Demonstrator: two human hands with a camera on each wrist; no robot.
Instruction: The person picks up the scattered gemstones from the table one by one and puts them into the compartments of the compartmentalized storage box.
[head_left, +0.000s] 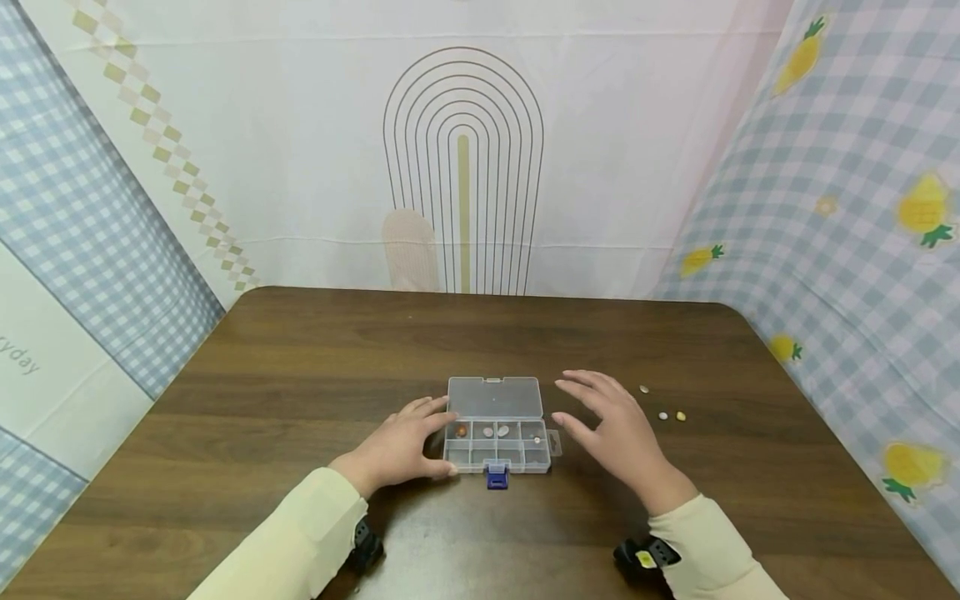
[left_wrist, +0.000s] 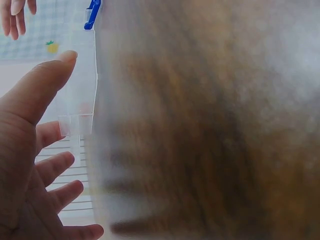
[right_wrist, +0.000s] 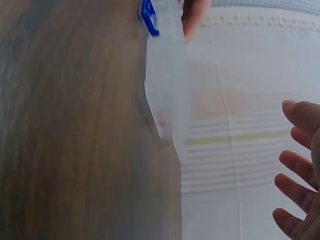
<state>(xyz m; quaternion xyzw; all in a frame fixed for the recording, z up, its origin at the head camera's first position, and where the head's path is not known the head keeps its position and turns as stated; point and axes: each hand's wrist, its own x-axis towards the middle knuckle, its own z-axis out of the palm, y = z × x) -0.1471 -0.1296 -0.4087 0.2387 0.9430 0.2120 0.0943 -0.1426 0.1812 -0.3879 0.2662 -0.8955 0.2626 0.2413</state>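
Both are unclenched — left hand (head_left: 401, 446) at the box's (head_left: 513, 455) left edge, right hand (head_left: 617, 431) clear of its right.

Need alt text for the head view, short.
A person's left hand is at the left edge of an open clear compartment box on a brown table; a few small pieces sit in its back row. The right hand hovers to its right, fingers parted, with three loose bits farther right.
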